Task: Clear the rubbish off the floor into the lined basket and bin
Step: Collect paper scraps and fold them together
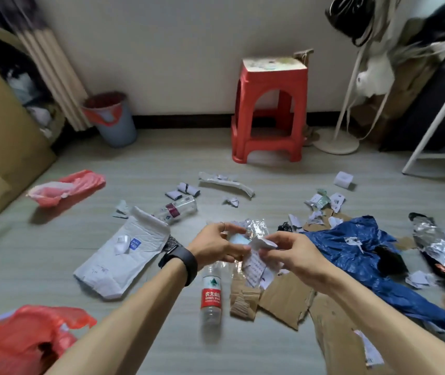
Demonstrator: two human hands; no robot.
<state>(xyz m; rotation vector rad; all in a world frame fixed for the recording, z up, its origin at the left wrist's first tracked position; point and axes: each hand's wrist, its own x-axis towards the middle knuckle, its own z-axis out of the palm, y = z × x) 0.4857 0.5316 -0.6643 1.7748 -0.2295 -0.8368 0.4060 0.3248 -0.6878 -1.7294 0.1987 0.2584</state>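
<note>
Looking down from the head view, both forearms reach over a pale, plank-grained floor (161, 163) strewn with rubbish; the left hand (217, 246), ring on one finger and a black band (180, 259) on the wrist, curls its fingers round a crinkled clear wrapper (255, 226); the right hand (291, 251) pinches a torn white scrap (263, 243) between thumb and fingertips, close against the wrapper; a printed slip (255, 266) hangs just below; all three are held up off the floor, over the middle of the litter.

Beneath the hands lies a clear bottle (211, 293) with a red label, beside ragged brown cardboard (286, 299) with a corrugated edge; to the right spreads a crumpled blue sheet (364, 258), glossy and creased, and past it a wrinkled foil pack (429, 239); to the left lies a flat white quilted mailer (124, 255), its flap open, and near its top a second bottle (176, 209) with a maroon label; small torn paper bits dot the floor farther back.

A round grey-blue bin (115, 123) with a red liner stands against the far wall, well apart from the hands; a square red plastic stool (270, 109) stands to its right; a limp red bag (67, 188) lies on the left; another red bag fills the lower left corner, too close and blurred to tell what it lines.
</note>
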